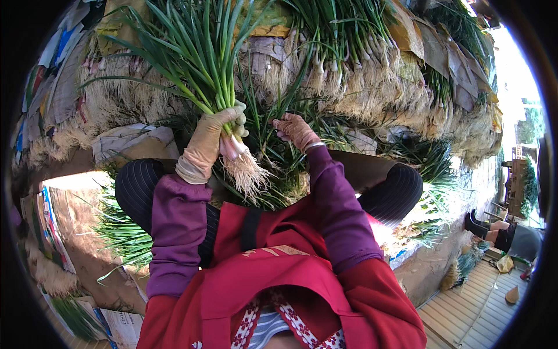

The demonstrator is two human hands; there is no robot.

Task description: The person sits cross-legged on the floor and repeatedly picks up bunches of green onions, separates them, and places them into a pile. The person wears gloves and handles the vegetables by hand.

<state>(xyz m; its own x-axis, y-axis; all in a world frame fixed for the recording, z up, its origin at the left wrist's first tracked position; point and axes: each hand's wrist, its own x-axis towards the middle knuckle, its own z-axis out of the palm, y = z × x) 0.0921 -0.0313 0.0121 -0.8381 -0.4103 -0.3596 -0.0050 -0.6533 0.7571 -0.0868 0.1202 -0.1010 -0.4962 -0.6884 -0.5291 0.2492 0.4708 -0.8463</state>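
Observation:
My left hand, in a pale thin glove, grips a bunch of green garlic plants just above their bulbs. The long leaves spread upward, away from me. Pinkish-white bulbs and a tuft of pale roots hang below the fist. To the right, my right hand, also gloved, has its fingers curled beside some thin green leaves. Whether it holds any of them cannot be made out. Loose leaves and stalks lie beneath both hands, between my bent knees.
A long stacked bank of garlic plants, roots facing me, stretches across the far side, partly covered with sacking and cardboard. More greens lie by my left knee and right knee. Another person's legs show at far right.

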